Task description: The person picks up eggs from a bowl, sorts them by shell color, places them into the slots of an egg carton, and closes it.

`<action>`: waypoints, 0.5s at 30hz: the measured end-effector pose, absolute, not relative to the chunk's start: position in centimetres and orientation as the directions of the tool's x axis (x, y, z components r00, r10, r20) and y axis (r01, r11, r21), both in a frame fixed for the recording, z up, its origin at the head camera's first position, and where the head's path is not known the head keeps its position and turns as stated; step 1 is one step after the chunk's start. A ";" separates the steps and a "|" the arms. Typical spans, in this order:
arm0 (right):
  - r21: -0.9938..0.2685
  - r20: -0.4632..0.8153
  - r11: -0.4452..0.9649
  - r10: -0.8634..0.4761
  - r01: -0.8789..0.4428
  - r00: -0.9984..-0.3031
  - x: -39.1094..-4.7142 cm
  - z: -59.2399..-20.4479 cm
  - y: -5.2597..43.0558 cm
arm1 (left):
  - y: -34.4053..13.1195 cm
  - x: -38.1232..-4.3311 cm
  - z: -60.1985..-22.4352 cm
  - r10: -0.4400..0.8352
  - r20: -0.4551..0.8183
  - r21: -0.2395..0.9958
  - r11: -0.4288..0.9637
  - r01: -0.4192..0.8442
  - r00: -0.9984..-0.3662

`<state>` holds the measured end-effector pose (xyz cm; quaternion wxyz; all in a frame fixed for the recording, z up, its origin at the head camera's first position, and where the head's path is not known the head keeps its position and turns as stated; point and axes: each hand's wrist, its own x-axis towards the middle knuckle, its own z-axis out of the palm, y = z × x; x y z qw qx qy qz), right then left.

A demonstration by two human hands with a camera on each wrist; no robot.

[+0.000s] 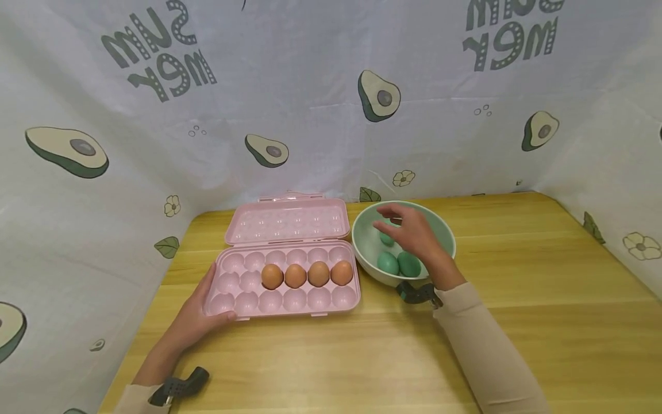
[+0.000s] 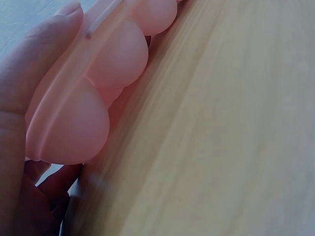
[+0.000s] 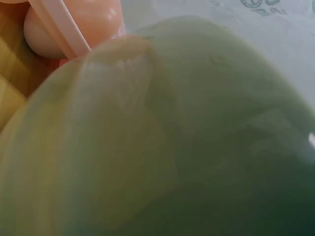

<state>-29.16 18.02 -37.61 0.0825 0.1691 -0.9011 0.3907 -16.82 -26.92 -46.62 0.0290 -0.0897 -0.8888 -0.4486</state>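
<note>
Four brown eggs (image 1: 295,276), pink carton (image 1: 270,301), green eggs (image 1: 388,263)

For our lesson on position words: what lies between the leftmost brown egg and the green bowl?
Three more brown eggs in the middle row of the pink carton, then its right rim; the head view shows this.

Only text I can read is "sum mer" (image 1: 173,75), printed twice on the whitish cloth backdrop (image 1: 320,52), letters running backwards. Right one's cut off up top.
</note>
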 end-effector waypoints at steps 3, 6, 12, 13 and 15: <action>-0.672 0.256 0.652 -0.240 -0.351 -0.936 -29.3 -37.8 18.2 | -26.9 -16.8 -46.6 0.131 0.133 0.789 0.586 0.185 -0.982; -0.670 0.229 0.663 -0.241 -0.333 -0.943 -29.3 -38.1 18.3 | -27.0 -16.9 -46.7 0.130 0.132 0.786 0.591 0.183 -0.983; -0.658 0.188 0.689 -0.239 -0.303 -0.953 -29.4 -38.6 18.5 | -27.1 -16.9 -46.9 0.133 0.139 0.788 0.586 0.191 -0.981; -0.658 0.183 0.691 -0.238 -0.299 -0.954 -29.4 -38.6 18.5 | -27.1 -16.9 -46.9 0.132 0.141 0.786 0.587 0.192 -0.981; -0.659 0.175 0.693 -0.240 -0.294 -0.955 -29.4 -38.7 18.5 | -27.1 -17.0 -46.9 0.131 0.141 0.782 0.593 0.191 -0.981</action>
